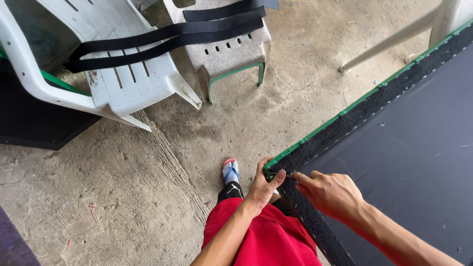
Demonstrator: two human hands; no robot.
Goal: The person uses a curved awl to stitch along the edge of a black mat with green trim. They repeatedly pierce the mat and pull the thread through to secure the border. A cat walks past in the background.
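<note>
Panel: a large flat panel [419,148] covered in smooth dark fabric is seen at the right; it is bordered by a rough black felt-like strip [354,116] and a thin green edging [320,129] along its outer rim; a line of pale stitches runs just inside the strip
Corner: the near corner [274,170] of the panel lies directly between the two hands, just above the red shorts [266,236]
Left hand: the left hand [263,186] is curled around the corner; its fingers are wrapped over the green edging and its thumb is pressed on the black strip, so the corner is gripped
Right hand: the right hand [331,193] is laid on the dark fabric just beside the corner; its fingers are drawn together and its fingertips [297,178] are pinched at the strip, touching it close to the left thumb; whether anything small is held there cannot be told
Floor: rough grey concrete [148,197], scored and dusty; one foot in a blue and white sandal [230,171] is placed near the corner
Seats: a white moulded plastic chair [113,69] and a grey plastic stool [229,51] with slots stand well apart from the hands; long flat black bands [167,42] are draped across both
</note>
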